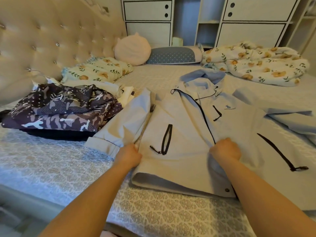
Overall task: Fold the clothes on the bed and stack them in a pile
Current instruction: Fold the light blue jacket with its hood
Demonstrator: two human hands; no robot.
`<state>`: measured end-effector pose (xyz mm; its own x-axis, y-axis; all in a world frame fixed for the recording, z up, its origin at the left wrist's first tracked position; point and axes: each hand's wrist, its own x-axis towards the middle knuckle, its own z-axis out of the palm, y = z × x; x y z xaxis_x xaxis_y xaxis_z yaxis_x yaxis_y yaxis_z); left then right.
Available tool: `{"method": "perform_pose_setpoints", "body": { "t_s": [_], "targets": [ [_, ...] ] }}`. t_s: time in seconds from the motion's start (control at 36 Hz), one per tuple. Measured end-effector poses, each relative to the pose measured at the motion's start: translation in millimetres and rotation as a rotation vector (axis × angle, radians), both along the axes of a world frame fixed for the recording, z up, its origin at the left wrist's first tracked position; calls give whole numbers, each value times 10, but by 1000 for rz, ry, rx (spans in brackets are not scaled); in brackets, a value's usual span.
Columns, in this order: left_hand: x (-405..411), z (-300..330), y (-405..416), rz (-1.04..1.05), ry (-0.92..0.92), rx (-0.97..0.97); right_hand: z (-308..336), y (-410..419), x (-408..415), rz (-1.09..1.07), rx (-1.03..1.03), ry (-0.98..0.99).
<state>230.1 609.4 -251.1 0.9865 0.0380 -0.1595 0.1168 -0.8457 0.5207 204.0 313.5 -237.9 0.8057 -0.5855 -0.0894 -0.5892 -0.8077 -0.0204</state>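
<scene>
Your left hand and right hand, fingers curled, grip the pale blue jacket: judged soft, light, slippery; hold hem and zip edge.

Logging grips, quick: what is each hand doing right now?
Left hand: closed, gripping the light blue jacket at its side seam.
Right hand: closed, gripping the jacket by its front zipper edge.

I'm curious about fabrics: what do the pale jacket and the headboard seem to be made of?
The jacket looks like smooth matte woven cloth, probably synthetic: crisp folds, dark zips, cord toggles. The headboard looks like beige padded leather or imitation, slightly glossy, tufted with shiny studs. Neither is certain from sight.
</scene>
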Motion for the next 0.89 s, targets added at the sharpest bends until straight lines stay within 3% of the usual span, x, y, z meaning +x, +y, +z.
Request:
{"method": "perform_pose_setpoints", "body": {
  "t_s": [0.19, 0.36, 0.44, 0.72, 0.89],
  "targets": [
    [-17, 5, -72, -65, -101, 185, -86, -20, -55, 39, -5, -23],
    [-231, -144, -55, 40, -51, -152, -147, -152, -127, 35, -46, -11],
    [-336, -166, -75, 23, -43, -178, -120, -174, -121, 46, -79, 1],
    [-606, -112, -279, -116, -118, 351, -175, -138, -254, -21, 61, -107],
    [-504, 5, -337, -43, -79, 492, -133, -73, -270, -41, 192, -60]
  ]
}}
